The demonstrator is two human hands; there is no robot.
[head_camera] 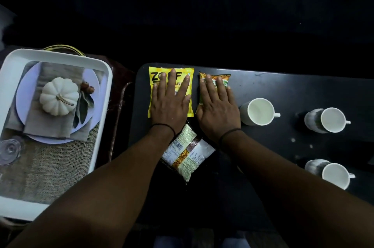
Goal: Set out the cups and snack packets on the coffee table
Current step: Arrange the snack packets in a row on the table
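Both hands flat, left hand (pixel 170 104) on yellow packet (pixel 159 77), right hand (pixel 217 106) on green packet (pixel 222 78)

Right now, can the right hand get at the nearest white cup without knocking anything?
Probably yes. The right hand lies flat on the green packet, and the nearest cup stands just to its right on the black table, with nothing between them.

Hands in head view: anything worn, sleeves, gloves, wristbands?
No gloves, and no sleeves in view: both forearms are bare. The left hand and the right hand each have a thin black thread band around the wrist. No rings or watch visible.
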